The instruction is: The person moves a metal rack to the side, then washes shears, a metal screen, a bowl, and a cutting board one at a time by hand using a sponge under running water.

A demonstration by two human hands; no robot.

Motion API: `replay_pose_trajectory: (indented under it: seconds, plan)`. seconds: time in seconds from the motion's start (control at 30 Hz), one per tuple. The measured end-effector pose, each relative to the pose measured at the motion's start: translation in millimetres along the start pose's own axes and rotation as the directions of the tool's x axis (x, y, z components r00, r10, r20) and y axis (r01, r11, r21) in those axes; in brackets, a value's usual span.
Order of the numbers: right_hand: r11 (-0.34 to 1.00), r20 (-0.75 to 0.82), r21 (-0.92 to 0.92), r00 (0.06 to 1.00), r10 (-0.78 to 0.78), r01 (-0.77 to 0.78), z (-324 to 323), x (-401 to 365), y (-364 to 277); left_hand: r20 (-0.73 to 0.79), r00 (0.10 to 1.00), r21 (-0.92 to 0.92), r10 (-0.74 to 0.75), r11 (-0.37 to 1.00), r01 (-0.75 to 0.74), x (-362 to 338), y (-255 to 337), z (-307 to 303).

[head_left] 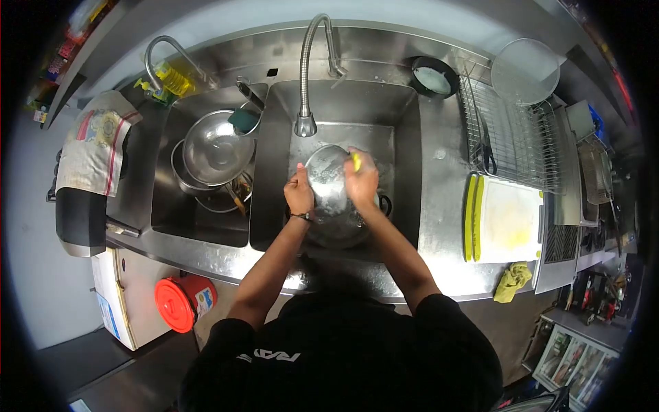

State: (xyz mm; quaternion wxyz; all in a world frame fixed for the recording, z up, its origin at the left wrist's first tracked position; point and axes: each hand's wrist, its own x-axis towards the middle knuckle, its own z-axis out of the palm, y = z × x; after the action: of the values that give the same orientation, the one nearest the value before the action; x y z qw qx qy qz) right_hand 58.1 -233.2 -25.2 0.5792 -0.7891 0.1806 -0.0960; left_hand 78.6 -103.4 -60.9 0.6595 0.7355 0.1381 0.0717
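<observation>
Over the right sink basin (405, 137), my left hand (299, 191) grips the left rim of a shiny round metal bowl (327, 180). My right hand (361, 180) is closed on a yellow sponge (356, 162) at the bowl's right side. Whitish suds or wet marks show on the bowl's surface. Beneath it lies another round vessel (336, 237), partly hidden by the bowl and my arms. The flexible faucet (305, 125) hangs just above the bowl; no water stream is visible from it.
The left basin (199, 230) holds a metal bowl (218, 148), pots and a green scouring pad (243, 120). To the right are a black pan (434, 77), a wire dish rack (508, 137), cutting boards (509, 220) and a yellow cloth (512, 282). A red bucket (176, 304) stands below left.
</observation>
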Motion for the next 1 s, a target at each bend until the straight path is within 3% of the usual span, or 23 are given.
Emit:
replay_pose_trajectory:
  seconds: [0.03,0.07,0.1,0.13,0.2,0.23,0.3,0.33,0.37,0.4,0.43,0.47,0.5,0.53,0.57,0.6,0.63,0.67,0.73,0.77,0.8,0.93,1.0]
  plan:
    - [0.945,-0.154,-0.116,0.934,-0.322,0.306,10,-8,8,-0.033,0.997,-0.01,-0.068,0.998,0.068,0,4,1]
    - [0.788,-0.258,-0.27,0.747,-0.613,0.553,16,-16,18,-0.033,0.997,-0.01,-0.064,0.998,0.064,5,3,1]
    - [0.734,-0.124,-0.285,0.736,-0.666,0.616,10,-26,12,-0.068,0.991,-0.039,-0.119,0.992,0.116,12,-5,0]
    - [0.735,-0.128,-0.29,0.736,-0.664,0.613,11,-24,18,-0.096,0.98,-0.072,-0.174,0.983,0.168,17,-10,0]
    - [0.819,-0.149,-0.124,0.806,-0.573,0.56,10,-4,40,-0.036,0.987,-0.128,-0.156,0.98,0.15,22,-21,1]
    - [0.884,-0.195,-0.028,0.864,-0.463,0.467,3,11,38,-0.021,0.983,-0.102,-0.183,0.978,0.18,28,-28,3]
    - [0.909,-0.262,-0.095,0.87,-0.417,0.406,-27,44,27,0.026,0.984,-0.152,-0.175,0.972,0.177,43,-44,5]
    - [0.83,-0.353,-0.077,0.763,-0.542,0.553,-38,70,22,0.037,0.984,-0.159,-0.174,0.971,0.177,49,-42,11]
    - [0.915,-0.323,-0.086,0.858,-0.399,0.393,-49,82,15,0.059,0.977,-0.138,-0.206,0.967,0.213,52,-43,14]
    - [0.921,-0.323,-0.084,0.864,-0.386,0.38,-54,100,30,0.077,0.968,-0.111,-0.239,0.963,0.246,50,-45,11]
    - [0.982,-0.156,0.017,0.97,-0.184,0.189,-56,127,61,0.077,0.968,-0.11,-0.237,0.963,0.245,49,-43,10]
    - [0.997,0.031,0.079,0.999,0.024,-0.026,-52,142,100,0.065,0.935,-0.134,-0.348,0.926,0.354,47,-41,12]
    - [0.984,0.152,-0.047,0.973,0.175,-0.17,-38,152,156,0.062,0.89,-0.16,-0.451,0.876,0.455,46,-38,18]
    - [0.747,0.235,0.285,0.8,0.553,-0.6,-40,108,108,0.06,0.835,-0.188,-0.548,0.815,0.548,47,-34,25]
    - [0.575,0.423,0.461,0.737,0.527,-0.676,-28,97,131,0.015,0.831,-0.114,-0.556,0.825,0.554,38,-13,28]
    - [0.531,0.439,0.506,0.733,0.52,-0.68,-19,78,121,0.01,0.834,-0.121,-0.552,0.827,0.549,40,-14,36]
    - [0.357,0.565,0.646,0.738,0.37,-0.674,-9,54,115,0.026,0.88,-0.24,-0.475,0.851,0.467,40,-24,39]
    - [0.344,0.579,0.636,0.722,0.378,-0.691,1,51,128,0.025,0.916,-0.347,-0.401,0.856,0.384,37,-35,35]
    - [0.384,0.381,0.68,0.749,0.542,-0.624,18,35,168,0.009,0.856,-0.285,-0.517,0.819,0.497,44,-42,28]
    - [0.282,0.447,0.738,0.756,0.478,-0.614,18,34,176,0.03,0.85,-0.351,-0.527,0.79,0.502,42,-40,27]
    - [0.266,0.459,0.733,0.743,0.487,-0.626,22,39,179,0.049,0.846,-0.418,-0.531,0.758,0.501,39,-25,26]
    - [0.287,0.523,0.671,0.711,0.471,-0.683,17,44,164,0.059,0.852,-0.477,-0.52,0.735,0.482,59,-59,18]
    - [0.55,0.586,0.602,0.788,0.188,-0.579,0,28,136,0.121,0.831,-0.561,-0.543,0.653,0.509,57,-38,17]
